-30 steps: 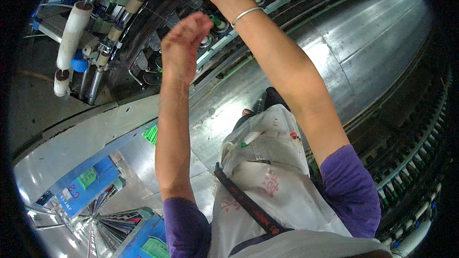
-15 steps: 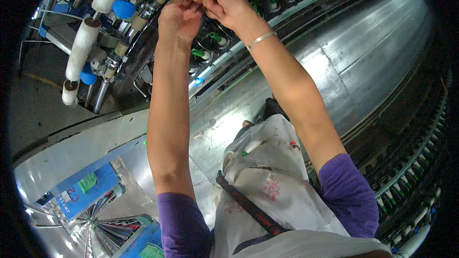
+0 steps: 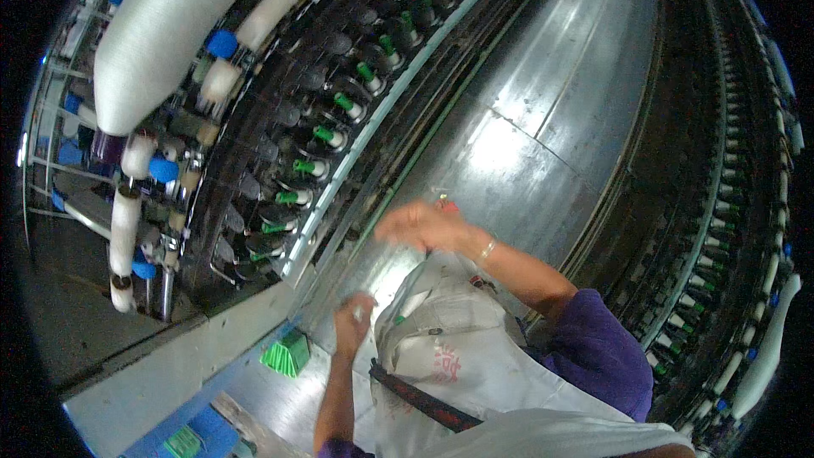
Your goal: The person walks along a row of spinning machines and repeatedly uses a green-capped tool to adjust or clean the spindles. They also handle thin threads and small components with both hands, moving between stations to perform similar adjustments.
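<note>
My right hand (image 3: 424, 227) hovers above the front of my pale apron (image 3: 424, 356). Its fingers are loosely stretched and somewhat blurred, and nothing shows in them. A small red thing (image 3: 443, 205) shows just beyond it; its kind is unclear. Lower and to the left, my left hand (image 3: 354, 318) is beside the apron's edge, its fingers smeared by motion. To the left runs a spinning frame with a row of green-topped bobbins (image 3: 346, 105); neither hand touches them. A large white roving bobbin (image 3: 174, 34) hangs above at the upper left.
Smaller white roving bobbins (image 3: 125, 225) and blue round caps (image 3: 222, 44) line the left machine. A metal-plated aisle floor (image 3: 509, 136) stretches ahead. Another row of bobbins (image 3: 699, 280) curves along the right. A green ridged block (image 3: 287, 353) lies beyond the left machine's end panel (image 3: 186, 348).
Both hands have come down from the left machine, where they were together, and are now apart near my apron. The view has shifted, showing more of the bobbin row and the large roving bobbin.
</note>
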Motion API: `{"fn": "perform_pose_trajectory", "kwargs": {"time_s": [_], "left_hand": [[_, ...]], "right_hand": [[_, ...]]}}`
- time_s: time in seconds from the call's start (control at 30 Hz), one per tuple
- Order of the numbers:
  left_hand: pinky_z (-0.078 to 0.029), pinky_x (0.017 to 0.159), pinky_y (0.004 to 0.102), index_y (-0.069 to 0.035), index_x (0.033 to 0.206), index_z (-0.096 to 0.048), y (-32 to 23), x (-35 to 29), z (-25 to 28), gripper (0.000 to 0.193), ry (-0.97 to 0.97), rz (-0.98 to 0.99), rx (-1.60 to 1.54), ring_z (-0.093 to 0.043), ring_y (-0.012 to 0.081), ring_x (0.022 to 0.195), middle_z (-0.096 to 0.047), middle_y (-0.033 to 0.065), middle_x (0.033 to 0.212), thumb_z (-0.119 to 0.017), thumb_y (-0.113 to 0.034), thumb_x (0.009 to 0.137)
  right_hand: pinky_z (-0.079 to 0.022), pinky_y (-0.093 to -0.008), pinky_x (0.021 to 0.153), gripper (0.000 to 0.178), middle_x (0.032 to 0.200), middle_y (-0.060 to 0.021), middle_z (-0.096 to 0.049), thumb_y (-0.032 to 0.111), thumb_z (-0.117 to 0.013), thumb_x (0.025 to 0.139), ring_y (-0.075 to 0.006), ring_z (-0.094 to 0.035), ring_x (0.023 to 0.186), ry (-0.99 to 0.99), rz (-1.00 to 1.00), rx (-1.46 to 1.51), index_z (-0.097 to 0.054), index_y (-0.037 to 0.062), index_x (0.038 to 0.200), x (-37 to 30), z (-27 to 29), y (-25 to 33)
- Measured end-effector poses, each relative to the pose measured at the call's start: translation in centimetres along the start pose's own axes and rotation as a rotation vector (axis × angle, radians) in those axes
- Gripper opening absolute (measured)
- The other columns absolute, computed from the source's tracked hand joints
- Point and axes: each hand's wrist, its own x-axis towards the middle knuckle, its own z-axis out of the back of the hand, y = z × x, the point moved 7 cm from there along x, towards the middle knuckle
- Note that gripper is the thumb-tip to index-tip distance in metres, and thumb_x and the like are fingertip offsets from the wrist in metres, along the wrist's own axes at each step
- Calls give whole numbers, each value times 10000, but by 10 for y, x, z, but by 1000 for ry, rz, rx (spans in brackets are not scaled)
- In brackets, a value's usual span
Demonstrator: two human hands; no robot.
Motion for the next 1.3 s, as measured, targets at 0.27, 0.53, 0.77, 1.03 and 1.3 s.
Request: {"fn": "perform_pose_trajectory", "kwargs": {"time_s": [0.27,0.53,0.77,1.03,1.3], "left_hand": [[-210,1067,604,-188,817,-734,55,-67,-76,118,490,-377,547,-380,328,1298,-502,51,1349,-685,-254,732],[-298,1035,554,-193,1219,-616,76,-8,-167,432,937,117,486,-385,336,1277,-384,81,1399,-666,-228,792],[-401,1020,359,-56,1240,-588,-113,219,-218,417,547,-59,76,-544,310,1171,-592,166,1245,-634,-150,836],[-445,892,381,-21,1147,-597,-470,533,0,278,-912,-948,36,-588,321,1012,-594,168,1098,-529,-16,878],[-468,875,470,-18,1140,-610,-495,852,134,261,-515,-134,1354,-579,352,933,-593,172,1097,-523,-141,926]], "right_hand": [[-508,-437,590,137,719,-192,-654,98,-586,701,-362,-645,666,542,295,-1149,-636,-25,667,-104,-149,-21],[-513,-421,573,103,692,-182,-630,108,-610,707,-323,-654,692,351,552,-1295,-605,11,671,-120,-73,10],[-518,-421,641,132,713,-186,-628,120,-547,785,-332,-656,723,226,414,-1296,-635,23,804,-164,104,86],[-522,-440,649,142,731,-196,-641,98,-546,792,-353,-658,709,198,268,-1359,-656,15,825,-193,208,162],[-519,-435,605,104,700,-183,-638,86,-542,785,-349,-649,656,-52,171,-1460,-628,32,811,-182,307,225]]}}
